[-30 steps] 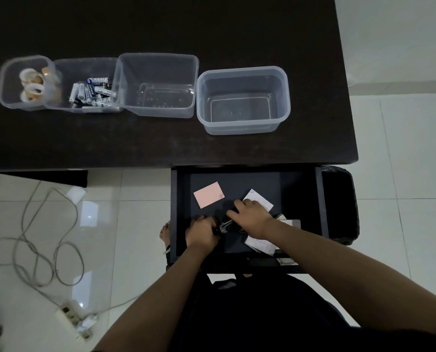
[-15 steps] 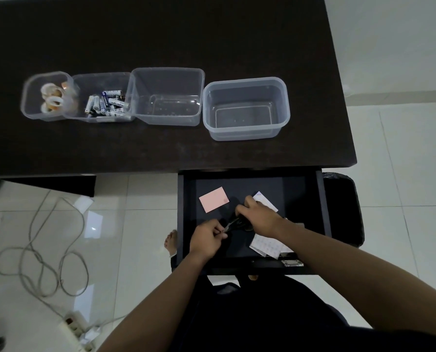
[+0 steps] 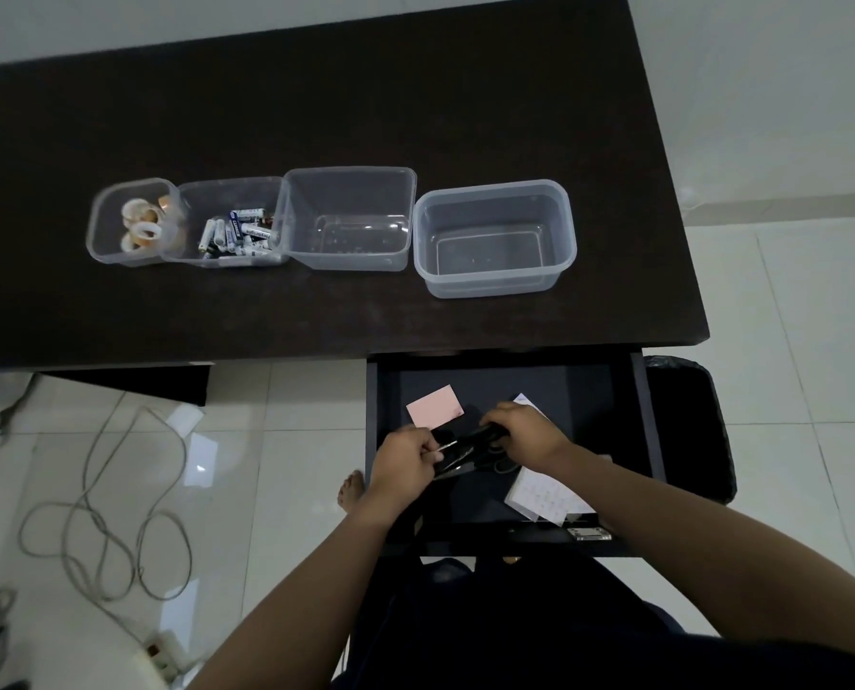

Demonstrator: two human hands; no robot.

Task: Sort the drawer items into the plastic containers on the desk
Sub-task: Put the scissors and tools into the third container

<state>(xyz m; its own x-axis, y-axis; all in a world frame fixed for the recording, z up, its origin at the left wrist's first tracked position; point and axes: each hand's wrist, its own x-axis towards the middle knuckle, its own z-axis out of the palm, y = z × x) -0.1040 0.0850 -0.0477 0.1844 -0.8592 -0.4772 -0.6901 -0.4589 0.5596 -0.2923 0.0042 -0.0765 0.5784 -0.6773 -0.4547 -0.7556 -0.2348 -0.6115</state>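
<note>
Both my hands are inside the open dark drawer point(image 3: 637, 440). My left hand point(image 3: 405, 465) pinches the metal blade ends of black-handled scissors point(image 3: 467, 448). My right hand point(image 3: 525, 433) grips their dark handle end. A pink note point(image 3: 434, 405) lies in the drawer behind my left hand, and white papers point(image 3: 544, 500) lie under my right wrist. On the dark desk point(image 3: 316, 117) stand several clear plastic containers: one with tape rolls point(image 3: 136, 224), one with batteries point(image 3: 233, 234), and two holding nothing, the middle container point(image 3: 348, 219) and the right container point(image 3: 495, 239).
A small metal object point(image 3: 587, 532) sits at the drawer's front right corner. A black bin point(image 3: 689, 430) stands right of the drawer. A grey cable point(image 3: 107, 515) and a power strip point(image 3: 156, 659) lie on the white tiled floor at left. My bare foot point(image 3: 350, 493) shows beside the drawer.
My hands have gathered the scissors off the drawer floor, the left now pinching the blades and the right on the handles. The view has tilted so the desk shows more fully.
</note>
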